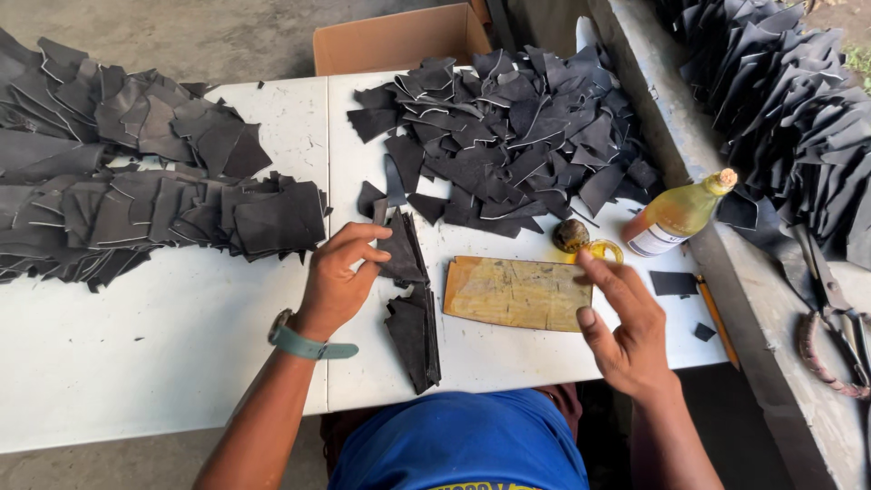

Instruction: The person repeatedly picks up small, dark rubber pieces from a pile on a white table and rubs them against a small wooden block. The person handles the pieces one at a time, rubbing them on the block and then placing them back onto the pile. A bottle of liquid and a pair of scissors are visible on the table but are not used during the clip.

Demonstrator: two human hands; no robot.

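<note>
Overlapping rows of cut black leather pieces (154,213) lie fanned at the left of the white table (172,336), apparently sorted. The left hand (340,277) pinches a small upright stack of black leather pieces (404,249) with curled fingers. Right of the stained tan board (515,292), the right hand (626,327) is half open, fingertips touching a small yellow glue dish (603,250), holding nothing.

Two hands (337,277), one bottle (680,214), one cardboard box (399,38), one yellowish board (515,292), countless dark leather pieces (508,136)

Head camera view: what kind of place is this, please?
Probably a small leather or shoe-part workshop: heaps of black cut pieces cover a white table, with a glue-stained board, a bottle and shears nearby.
</note>
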